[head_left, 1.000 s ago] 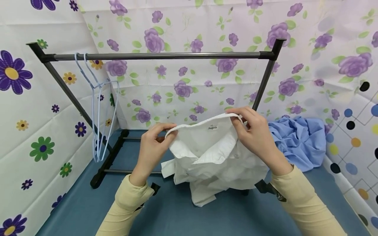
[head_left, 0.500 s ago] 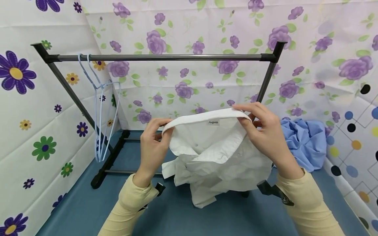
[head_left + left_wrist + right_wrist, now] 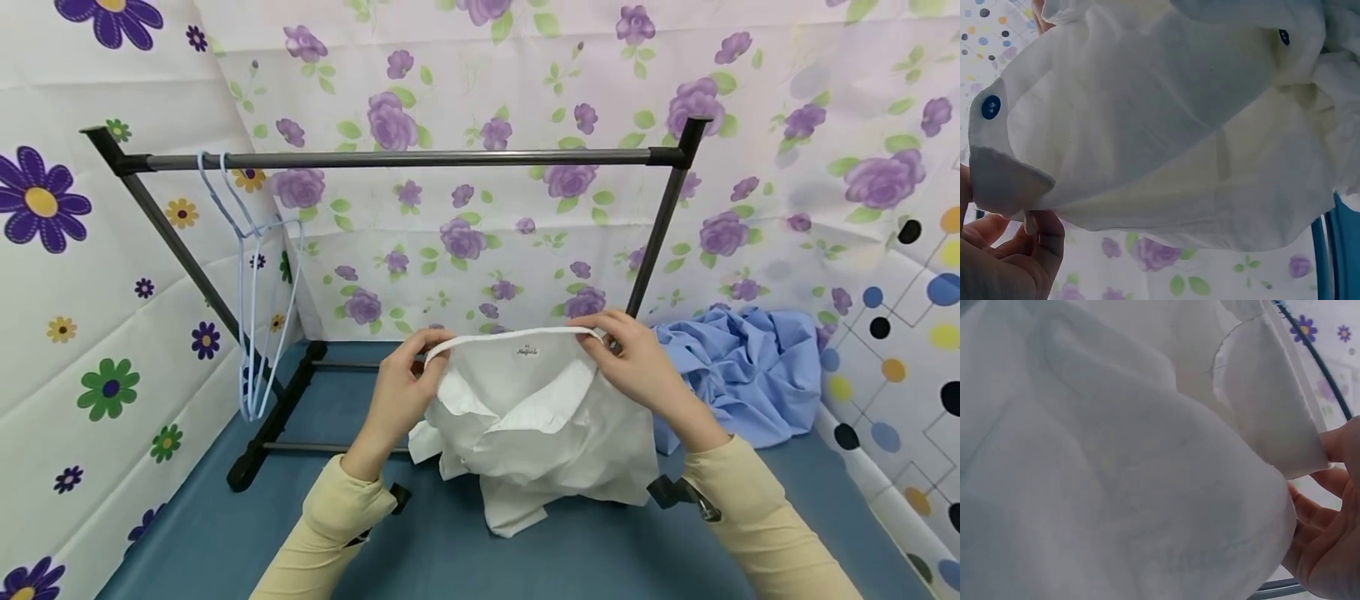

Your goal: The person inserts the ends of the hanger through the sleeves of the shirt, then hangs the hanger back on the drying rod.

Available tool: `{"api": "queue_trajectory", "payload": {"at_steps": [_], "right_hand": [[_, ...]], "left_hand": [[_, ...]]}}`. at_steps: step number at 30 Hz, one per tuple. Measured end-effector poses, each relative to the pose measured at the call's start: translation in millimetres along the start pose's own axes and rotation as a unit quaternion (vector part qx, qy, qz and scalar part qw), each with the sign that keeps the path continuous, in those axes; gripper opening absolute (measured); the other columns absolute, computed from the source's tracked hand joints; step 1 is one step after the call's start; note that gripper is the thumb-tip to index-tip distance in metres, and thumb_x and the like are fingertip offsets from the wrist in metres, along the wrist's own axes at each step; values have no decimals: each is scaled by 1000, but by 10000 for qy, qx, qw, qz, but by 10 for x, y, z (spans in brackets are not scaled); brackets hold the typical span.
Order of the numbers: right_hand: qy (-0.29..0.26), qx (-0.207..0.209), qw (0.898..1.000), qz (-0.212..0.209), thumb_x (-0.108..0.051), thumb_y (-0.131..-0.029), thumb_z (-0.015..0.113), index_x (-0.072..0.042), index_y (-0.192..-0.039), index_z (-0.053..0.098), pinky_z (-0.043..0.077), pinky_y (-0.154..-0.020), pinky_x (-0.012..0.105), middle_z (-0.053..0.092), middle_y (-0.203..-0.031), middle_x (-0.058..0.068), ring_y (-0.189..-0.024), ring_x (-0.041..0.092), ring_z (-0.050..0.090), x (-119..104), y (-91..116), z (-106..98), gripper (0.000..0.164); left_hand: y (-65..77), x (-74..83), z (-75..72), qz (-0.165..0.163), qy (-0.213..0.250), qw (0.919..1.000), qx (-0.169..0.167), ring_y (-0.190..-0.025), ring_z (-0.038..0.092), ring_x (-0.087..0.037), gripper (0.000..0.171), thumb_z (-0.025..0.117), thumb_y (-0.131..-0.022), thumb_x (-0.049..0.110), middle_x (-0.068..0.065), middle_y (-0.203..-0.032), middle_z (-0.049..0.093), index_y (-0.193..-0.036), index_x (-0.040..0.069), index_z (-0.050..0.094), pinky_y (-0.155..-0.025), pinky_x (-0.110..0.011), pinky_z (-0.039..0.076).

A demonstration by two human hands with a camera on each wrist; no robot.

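Observation:
A white collared shirt [image 3: 555,454] hangs from both hands above the table, its collar stretched level between them and a small dark label showing inside the neck. My left hand [image 3: 399,390] pinches the left end of the collar, and my right hand [image 3: 637,362] pinches the right end. In the left wrist view the left hand [image 3: 1016,256] holds a collar corner, near a dark blue button [image 3: 990,107]. Seen from the right wrist, the right hand [image 3: 1329,531] grips the other collar corner. The lower part of the shirt droops in loose folds.
Behind the shirt stands a black garment rack [image 3: 420,160], with light blue hangers [image 3: 251,325] on its bar at the left. A crumpled blue cloth [image 3: 750,375] lies at the right on the blue-covered table [image 3: 622,567]. Flowered sheets [image 3: 465,275] enclose the back and sides.
Both hands rise slightly with the collar at half a second ago, then come lower now. The right hand is nearer the left than half a second ago. Both keep hold of the shirt.

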State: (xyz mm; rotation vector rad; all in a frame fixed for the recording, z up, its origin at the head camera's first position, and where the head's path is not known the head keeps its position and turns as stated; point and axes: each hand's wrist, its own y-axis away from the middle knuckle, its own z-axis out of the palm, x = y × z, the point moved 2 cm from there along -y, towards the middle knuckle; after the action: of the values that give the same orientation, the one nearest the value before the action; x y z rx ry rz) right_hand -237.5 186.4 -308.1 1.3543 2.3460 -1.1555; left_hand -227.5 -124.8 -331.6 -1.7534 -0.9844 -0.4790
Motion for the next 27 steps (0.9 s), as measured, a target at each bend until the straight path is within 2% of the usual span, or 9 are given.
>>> {"api": "queue_trajectory", "payload": {"at_steps": [3,8,13,16,21,23,27], "right_hand": [[-19,-223,9995,204,-23,-104,59,-17,-127,70,45,-56,33,63,-104,2,-75,17,54,84,16,95,26],[-43,-431,9985,338,-25,-104,59,-21,-127,69,46,-56,33,63,-107,-1,-78,17,56,116,29,170,25],[25,-604,9980,160,-30,-106,54,-19,-133,66,44,-59,35,63,-106,1,-77,17,53,104,21,195,31],[30,-759,9971,-19,-33,-107,52,-18,-137,63,44,-66,38,63,-107,2,-80,19,51,65,-3,202,36],[-199,-894,9955,-241,-38,-106,52,-22,-142,58,49,-81,43,62,-127,3,-107,21,58,-84,-108,229,39],[-277,-849,9952,-391,-38,-106,53,-22,-142,58,51,-87,47,62,-129,3,-116,22,58,-183,-182,261,39],[-366,-712,9925,-923,-32,-107,53,-17,-138,61,51,-92,48,65,-124,4,-114,21,61,-462,-402,402,36]], "left_hand": [[31,-97,37,-123,-34,9998,-128,-86,59,-18,23,56,-105,18,-2,-110,67,-123,15,69,-68,-32,47],[39,-180,61,-288,2,9994,-168,-76,57,-17,24,59,-104,24,-3,-108,67,-124,15,69,-62,-31,47],[21,-205,79,-334,15,9992,-219,-70,54,-17,25,59,-105,25,-4,-98,66,-124,13,68,-59,-29,45],[22,-200,87,-348,-47,9992,-213,-69,54,-17,26,57,-105,25,-4,-92,65,-124,11,68,-58,-29,45],[37,-191,89,-399,-166,9988,-238,-76,56,-16,25,56,-106,26,-2,-89,63,-123,12,68,-62,-30,47],[44,-201,91,-427,-215,9985,-258,-77,56,-16,25,55,-106,26,-1,-88,63,-122,12,69,-62,-30,46],[54,-230,90,-467,-253,9983,-246,-77,55,-16,25,55,-106,27,-1,-87,62,-121,13,69,-60,-30,44]]}}
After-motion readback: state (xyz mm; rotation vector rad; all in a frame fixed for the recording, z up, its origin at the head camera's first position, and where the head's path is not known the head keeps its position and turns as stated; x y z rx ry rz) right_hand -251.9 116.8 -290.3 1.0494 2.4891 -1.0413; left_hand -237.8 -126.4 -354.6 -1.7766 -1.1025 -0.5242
